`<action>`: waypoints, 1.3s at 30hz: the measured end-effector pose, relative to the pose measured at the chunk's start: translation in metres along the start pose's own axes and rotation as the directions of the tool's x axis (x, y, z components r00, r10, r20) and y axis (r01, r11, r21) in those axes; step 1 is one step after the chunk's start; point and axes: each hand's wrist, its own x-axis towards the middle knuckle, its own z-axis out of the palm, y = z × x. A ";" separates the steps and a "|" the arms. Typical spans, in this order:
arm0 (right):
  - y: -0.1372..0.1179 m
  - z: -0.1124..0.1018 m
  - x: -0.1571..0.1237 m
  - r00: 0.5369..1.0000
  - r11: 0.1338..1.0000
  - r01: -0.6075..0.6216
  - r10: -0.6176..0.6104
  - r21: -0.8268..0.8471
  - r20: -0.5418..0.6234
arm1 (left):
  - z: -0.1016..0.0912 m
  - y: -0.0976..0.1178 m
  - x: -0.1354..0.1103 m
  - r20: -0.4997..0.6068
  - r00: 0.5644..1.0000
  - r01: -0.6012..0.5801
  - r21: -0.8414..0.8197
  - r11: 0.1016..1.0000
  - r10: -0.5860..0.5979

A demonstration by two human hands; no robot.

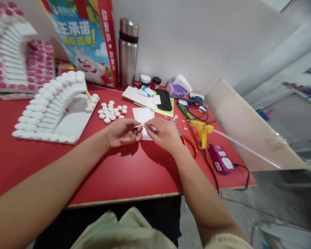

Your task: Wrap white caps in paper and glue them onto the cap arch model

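Thin white piece (139,126) at the frame's centre: going left to right, a white staircase model (48,108) and loose white discs (111,111) are left of it, the left hand (123,133) holds it in narrowed fingertips, the right hand (163,133) pinches it too, above a white sheet (142,113), and a yellow glue gun (202,131) lies right of centre. Something so slight probably wants a light, even pinch, both hands steady, since squeezing could bend it.
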 end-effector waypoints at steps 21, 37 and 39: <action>-0.009 0.004 0.007 0.814 0.571 -0.552 0.528 0.608 0.243 | 0.010 -0.016 -0.001 0.062 0.756 -0.277 0.932 0.233 0.651; -0.008 0.008 0.009 0.750 0.367 -0.579 0.590 0.728 0.298 | 0.006 -0.019 0.002 0.173 0.710 -0.090 0.984 -0.156 0.682; -0.008 0.009 0.009 0.770 0.434 -0.568 0.581 0.699 0.264 | 0.006 -0.020 0.002 0.164 0.675 -0.120 0.986 -0.112 0.720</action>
